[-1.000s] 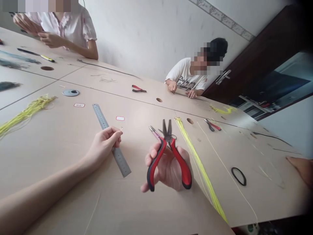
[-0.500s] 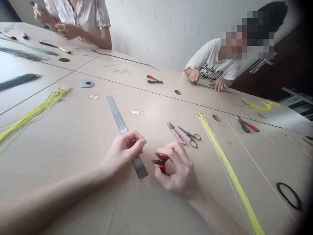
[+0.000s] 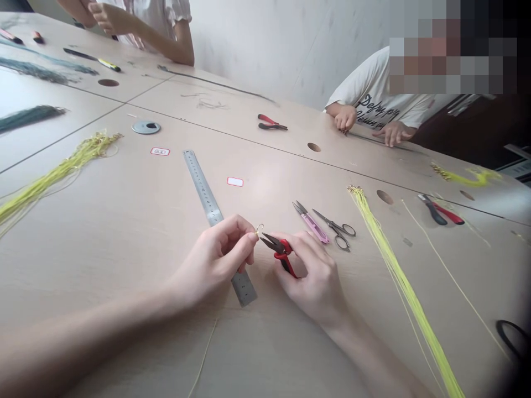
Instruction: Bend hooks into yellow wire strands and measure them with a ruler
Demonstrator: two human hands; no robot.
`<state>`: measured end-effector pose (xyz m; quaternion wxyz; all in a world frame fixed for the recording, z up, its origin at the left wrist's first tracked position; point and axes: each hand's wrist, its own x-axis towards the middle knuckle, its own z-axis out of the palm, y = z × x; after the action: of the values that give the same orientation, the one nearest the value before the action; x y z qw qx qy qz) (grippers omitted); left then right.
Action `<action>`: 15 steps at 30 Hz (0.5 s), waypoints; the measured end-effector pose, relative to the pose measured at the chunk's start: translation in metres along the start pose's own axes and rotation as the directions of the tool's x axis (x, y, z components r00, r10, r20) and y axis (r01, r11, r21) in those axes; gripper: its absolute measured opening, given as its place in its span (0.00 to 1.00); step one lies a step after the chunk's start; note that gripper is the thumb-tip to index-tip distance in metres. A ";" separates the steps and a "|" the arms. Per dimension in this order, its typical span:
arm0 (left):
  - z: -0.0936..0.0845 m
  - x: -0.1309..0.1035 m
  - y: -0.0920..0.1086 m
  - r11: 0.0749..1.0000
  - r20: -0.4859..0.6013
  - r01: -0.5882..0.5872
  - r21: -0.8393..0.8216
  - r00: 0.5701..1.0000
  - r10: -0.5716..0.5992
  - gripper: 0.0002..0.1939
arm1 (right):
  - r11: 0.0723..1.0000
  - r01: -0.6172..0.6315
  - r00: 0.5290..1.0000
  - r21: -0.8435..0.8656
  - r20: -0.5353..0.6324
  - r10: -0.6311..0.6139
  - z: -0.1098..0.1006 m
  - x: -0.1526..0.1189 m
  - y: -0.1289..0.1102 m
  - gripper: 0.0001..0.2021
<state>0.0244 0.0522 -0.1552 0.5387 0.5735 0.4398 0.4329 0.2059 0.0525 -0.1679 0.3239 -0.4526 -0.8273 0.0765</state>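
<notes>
My left hand [image 3: 228, 246] pinches a small ring-like loop [image 3: 260, 227] between thumb and forefinger, over the lower part of a steel ruler [image 3: 201, 185]. A thin yellowish cord [image 3: 204, 354] runs along the table below that hand; whether it joins the loop is hidden. My right hand [image 3: 313, 271] is wrapped round red-handled pliers [image 3: 282, 247], whose dark jaws are parted and point at the loop, close to it. Beyond my right hand lie pink thread snips [image 3: 312, 223] and dark scissors [image 3: 335, 226].
Bundles of yellow cord lie left [image 3: 62, 174] and right [image 3: 398, 282]. Farther off are other red-and-black pliers [image 3: 271, 122], more pliers [image 3: 440, 210], a grey disc [image 3: 146, 127] and red-edged labels [image 3: 235, 181]. Across the table two people work; one's hands [image 3: 392, 132] rest on a dark cord.
My right hand has turned the pliers and brought their jaws up beside the loop in my left hand. The view has shifted slightly.
</notes>
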 end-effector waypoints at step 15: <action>-0.002 0.000 0.001 0.999 0.046 -0.016 0.048 0.999 0.014 0.09 | 1.000 -0.028 0.999 0.001 -0.032 0.028 0.002 0.001 0.000 0.16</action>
<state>0.0227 0.0525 -0.1544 0.5314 0.5993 0.4334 0.4131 0.2041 0.0536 -0.1687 0.3361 -0.4654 -0.8155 0.0738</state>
